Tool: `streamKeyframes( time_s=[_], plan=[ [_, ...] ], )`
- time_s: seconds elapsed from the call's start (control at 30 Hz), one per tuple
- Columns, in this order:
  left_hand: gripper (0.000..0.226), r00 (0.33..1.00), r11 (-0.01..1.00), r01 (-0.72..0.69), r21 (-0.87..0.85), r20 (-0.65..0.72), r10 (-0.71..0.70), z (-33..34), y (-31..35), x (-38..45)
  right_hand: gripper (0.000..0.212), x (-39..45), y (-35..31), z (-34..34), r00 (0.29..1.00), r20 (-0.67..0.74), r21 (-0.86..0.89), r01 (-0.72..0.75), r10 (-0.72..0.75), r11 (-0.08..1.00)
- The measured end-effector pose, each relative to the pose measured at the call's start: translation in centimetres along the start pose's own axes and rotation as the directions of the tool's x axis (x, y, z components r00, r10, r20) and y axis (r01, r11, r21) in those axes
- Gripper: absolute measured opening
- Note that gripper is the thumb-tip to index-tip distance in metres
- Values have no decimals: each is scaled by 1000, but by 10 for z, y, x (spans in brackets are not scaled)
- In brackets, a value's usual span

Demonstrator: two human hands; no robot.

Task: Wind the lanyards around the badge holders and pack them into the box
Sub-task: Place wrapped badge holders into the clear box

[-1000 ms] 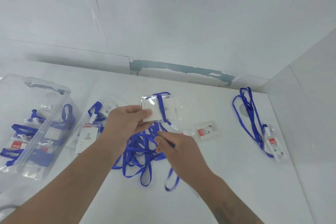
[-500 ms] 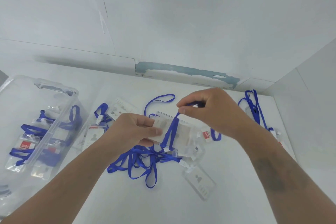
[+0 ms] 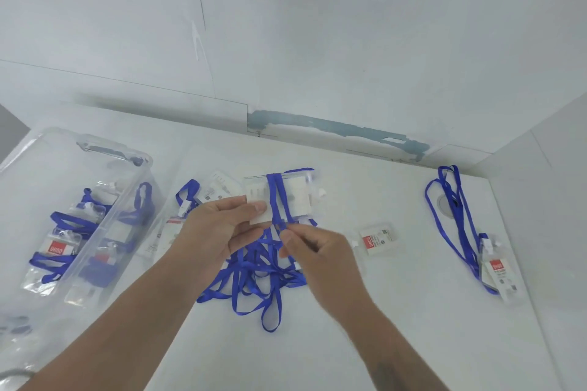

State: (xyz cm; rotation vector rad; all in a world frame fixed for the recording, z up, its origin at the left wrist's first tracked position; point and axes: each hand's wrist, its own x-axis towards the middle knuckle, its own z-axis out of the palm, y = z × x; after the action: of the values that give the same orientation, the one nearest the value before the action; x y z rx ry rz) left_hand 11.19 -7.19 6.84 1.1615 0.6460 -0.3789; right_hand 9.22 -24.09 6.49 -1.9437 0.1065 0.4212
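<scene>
Clear plastic badge holder (image 3: 287, 200) is staying pinched in your left hand (image 3: 219, 225) above the table; your right hand (image 3: 313, 249), now lower, is pinching its blue lanyard (image 3: 275, 200) beneath it, bare white tabletop (image 3: 397, 311) lying rightward.

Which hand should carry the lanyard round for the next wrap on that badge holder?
Right. The right hand already pinches the blue lanyard just below the badge holder, so it looks free to loop it round. The left hand grips the holder's left edge and steadies it.
</scene>
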Motion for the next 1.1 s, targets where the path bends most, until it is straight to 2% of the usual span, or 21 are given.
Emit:
streamKeyframes(
  time_s=[0.07, 0.17, 0.27, 0.33, 0.4, 0.5, 0.57, 0.63, 0.7, 0.77, 0.9, 0.97, 1.0, 1.03, 1.07, 1.1],
  plan=[
    [24, 993, 999, -17, 40, -119, 21, -5, -2, 3, 20, -8, 6, 9, 995, 21, -191, 96, -93, 977],
    [13, 970, 972, -68, 224, -212, 116, -10, 0, 1, 25, -16, 0, 8, 965, 106, -505, 261, -242, 823],
    [16, 974, 916, -95, 390, -153, 167, -17, 1, -3, 21, -14, -19, -4, 919, 162, -611, 379, -358, 695],
    [10, 988, 879, -94, 468, -69, 142, -24, 1, -6, 14, -9, -38, -17, 911, 158, -590, 396, -380, 704],
    [10, 996, 851, -80, 519, 17, 83, -31, 3, -10, 5, -1, -57, -28, 927, 169, -491, 373, -334, 787],
    [9, 988, 842, -65, 536, 151, -20, -38, 9, -19, 5, 14, -69, -37, 962, 223, -282, 219, -158, 934],
    [10, 964, 858, -68, 510, 256, -76, -47, 14, -24, 5, 21, -68, -36, 954, 290, -168, 126, -73, 978],
    [20, 925, 887, -65, 457, 362, -118, -58, 15, -28, 12, 23, -62, -29, 936, 352, 35, 11, -23, 999],
    [32, 892, 922, -26, 385, 425, -152, -69, 15, -30, 19, 22, -52, -11, 924, 382, 332, -160, 23, 930],
    [22, 881, 962, 35, 271, 447, -158, -78, 15, -31, 17, 18, -44, 13, 911, 409, 536, -283, 49, 795],
    [17, 904, 986, 154, 63, 393, -167, -84, 13, -38, 45, 4, -26, 58, 901, 412, 722, -232, -135, 652],
    [16, 917, 979, 201, 20, 349, -195, -87, 12, -41, 58, 0, -20, 76, 948, 313, 807, -239, -48, 539],
    [15, 921, 976, 216, 16, 328, -209, -89, 13, -42, 57, -3, -23, 84, 961, 278, 833, -244, 5, 496],
    [15, 924, 974, 226, 16, 312, -220, -92, 14, -44, 43, -5, -24, 92, 972, 223, 826, -226, 69, 516],
    [18, 927, 973, 232, 14, 298, -226, -94, 15, -45, 17, -7, -23, 96, 974, 186, 826, -227, 130, 515],
    [20, 931, 972, 236, 7, 284, -228, -95, 18, -47, 13, -6, -28, 95, 970, 152, 832, -229, 190, 505]
  ],
)
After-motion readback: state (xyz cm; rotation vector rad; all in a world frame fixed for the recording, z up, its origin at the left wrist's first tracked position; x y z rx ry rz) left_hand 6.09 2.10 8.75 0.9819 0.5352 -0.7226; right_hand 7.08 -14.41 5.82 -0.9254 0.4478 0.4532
